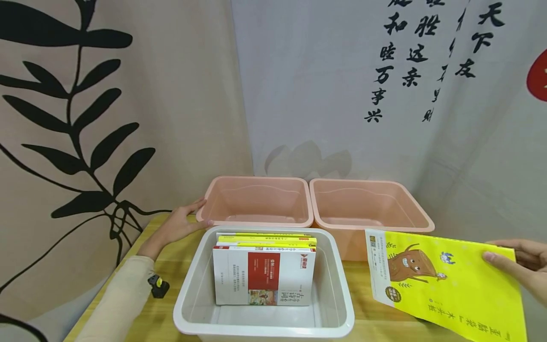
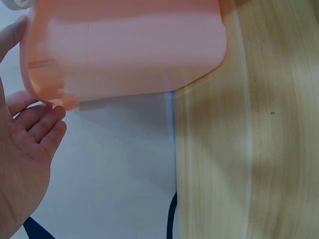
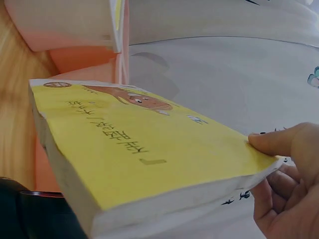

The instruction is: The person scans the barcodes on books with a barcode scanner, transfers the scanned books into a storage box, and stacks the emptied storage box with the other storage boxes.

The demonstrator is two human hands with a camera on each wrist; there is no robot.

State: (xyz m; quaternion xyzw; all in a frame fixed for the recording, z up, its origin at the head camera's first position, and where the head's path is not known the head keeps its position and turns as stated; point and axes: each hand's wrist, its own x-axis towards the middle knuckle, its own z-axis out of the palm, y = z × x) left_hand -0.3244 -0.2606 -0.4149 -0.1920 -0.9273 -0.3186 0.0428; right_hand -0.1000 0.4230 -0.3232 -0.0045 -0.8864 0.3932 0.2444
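Observation:
My right hand (image 1: 521, 263) pinches a yellow book (image 1: 453, 280) by its outer edge, thumb on the cover. A brown cartoon stump shows on that cover, and in the right wrist view the book (image 3: 134, 144) appears tilted, its page edges visible. At the left end of the left pink bin (image 1: 260, 202), my left hand (image 1: 179, 223) grips the rim. The left wrist view has the fingers (image 2: 42, 122) curled at the bin's rim and the thumb beside it. In front stands a white bin (image 1: 188, 304) with several upright books (image 1: 231, 275) inside.
A second pink bin (image 1: 372, 204) stands beside the first, at the back of the wooden table (image 1: 363, 313). Behind hang a cloth with dark characters (image 1: 299, 95) and a curtain with a black leaf pattern (image 1: 192, 95). The table's left edge runs beside my left arm.

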